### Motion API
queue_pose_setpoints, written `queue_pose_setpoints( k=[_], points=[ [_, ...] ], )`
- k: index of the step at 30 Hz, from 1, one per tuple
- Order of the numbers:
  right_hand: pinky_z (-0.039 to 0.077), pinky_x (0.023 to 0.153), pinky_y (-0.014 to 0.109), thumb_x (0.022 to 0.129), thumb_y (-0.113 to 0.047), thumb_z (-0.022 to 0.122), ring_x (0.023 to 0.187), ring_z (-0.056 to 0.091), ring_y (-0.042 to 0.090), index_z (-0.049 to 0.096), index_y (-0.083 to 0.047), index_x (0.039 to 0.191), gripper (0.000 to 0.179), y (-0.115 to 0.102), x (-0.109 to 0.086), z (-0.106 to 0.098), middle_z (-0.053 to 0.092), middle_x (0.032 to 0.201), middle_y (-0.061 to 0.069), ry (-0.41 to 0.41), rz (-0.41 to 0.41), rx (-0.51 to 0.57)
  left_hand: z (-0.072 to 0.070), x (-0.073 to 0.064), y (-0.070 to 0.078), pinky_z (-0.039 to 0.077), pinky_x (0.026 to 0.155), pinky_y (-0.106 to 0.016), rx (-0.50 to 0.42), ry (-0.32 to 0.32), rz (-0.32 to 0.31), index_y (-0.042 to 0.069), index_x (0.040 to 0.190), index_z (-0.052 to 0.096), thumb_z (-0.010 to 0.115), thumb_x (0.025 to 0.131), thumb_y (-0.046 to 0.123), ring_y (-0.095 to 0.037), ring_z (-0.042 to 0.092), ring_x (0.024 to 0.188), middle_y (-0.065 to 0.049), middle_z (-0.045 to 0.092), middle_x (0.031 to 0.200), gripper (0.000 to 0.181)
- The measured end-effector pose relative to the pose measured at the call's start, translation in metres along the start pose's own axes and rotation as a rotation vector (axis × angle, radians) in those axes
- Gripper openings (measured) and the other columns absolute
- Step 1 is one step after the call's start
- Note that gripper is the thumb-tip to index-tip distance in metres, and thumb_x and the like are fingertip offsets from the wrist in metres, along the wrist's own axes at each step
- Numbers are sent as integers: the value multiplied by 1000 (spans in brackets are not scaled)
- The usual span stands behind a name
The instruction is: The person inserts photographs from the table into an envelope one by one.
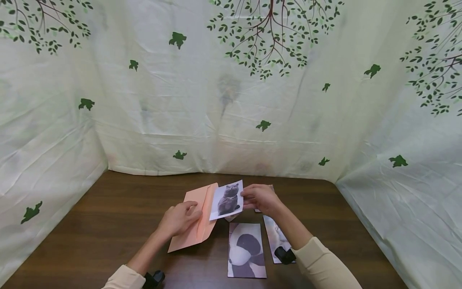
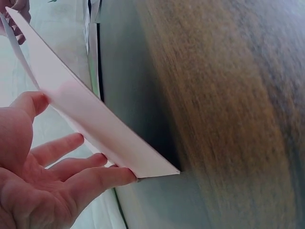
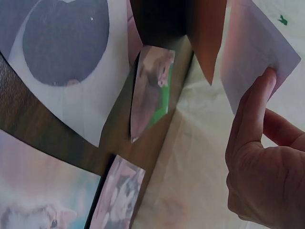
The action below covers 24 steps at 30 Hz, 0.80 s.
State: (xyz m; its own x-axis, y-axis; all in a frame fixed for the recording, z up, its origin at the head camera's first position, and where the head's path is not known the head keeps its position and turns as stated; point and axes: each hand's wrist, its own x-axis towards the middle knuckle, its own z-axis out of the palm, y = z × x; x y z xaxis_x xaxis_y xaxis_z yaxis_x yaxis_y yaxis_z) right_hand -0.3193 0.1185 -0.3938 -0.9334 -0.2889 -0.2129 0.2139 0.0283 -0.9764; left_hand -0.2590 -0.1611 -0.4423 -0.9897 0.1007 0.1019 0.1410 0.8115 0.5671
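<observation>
A peach envelope (image 1: 184, 240) is tilted over the table, and my left hand (image 1: 179, 218) grips it by its left part. In the left wrist view the thumb and fingers lie along the envelope (image 2: 100, 117), whose lower edge is close over the wood. My right hand (image 1: 263, 199) pinches the right edge of a photo print (image 1: 228, 199) showing a grey cat on white. The print's left edge overlaps the envelope's opening side. From the right wrist, the pale back of the print (image 3: 257, 43) shows, with fingertips on it beside the envelope (image 3: 208, 38).
On the brown table (image 1: 126, 224) lies a print with dark and white round shapes (image 1: 247, 257). A second print (image 1: 276, 237) is partly under the right forearm. Farther back are two more animal prints (image 3: 153, 88), (image 3: 119, 195). A leaf-patterned cloth (image 1: 216, 120) encloses the table.
</observation>
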Motion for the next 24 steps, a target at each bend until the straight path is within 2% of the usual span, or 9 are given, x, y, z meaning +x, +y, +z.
queue_pose_setpoints(
  k=[14, 24],
  points=[
    [62, 66, 32, 93, 2, 61, 70, 72, 19, 59, 14, 113, 23, 7, 4, 17, 68, 86, 11, 2, 4, -17, -1, 0, 3, 47, 98, -59, 8, -28, -7, 6, 134, 65, 58, 100, 35, -46, 61, 120, -20, 67, 132, 46],
    [62, 67, 33, 92, 1, 62, 68, 71, 17, 60, 12, 110, 21, 7, 9, 29, 67, 84, 10, -3, 4, -27, -1, 1, 3, 46, 99, -59, 36, -20, 12, 6, 133, 67, 59, 99, 38, -48, 61, 119, -17, 68, 132, 47]
  ],
)
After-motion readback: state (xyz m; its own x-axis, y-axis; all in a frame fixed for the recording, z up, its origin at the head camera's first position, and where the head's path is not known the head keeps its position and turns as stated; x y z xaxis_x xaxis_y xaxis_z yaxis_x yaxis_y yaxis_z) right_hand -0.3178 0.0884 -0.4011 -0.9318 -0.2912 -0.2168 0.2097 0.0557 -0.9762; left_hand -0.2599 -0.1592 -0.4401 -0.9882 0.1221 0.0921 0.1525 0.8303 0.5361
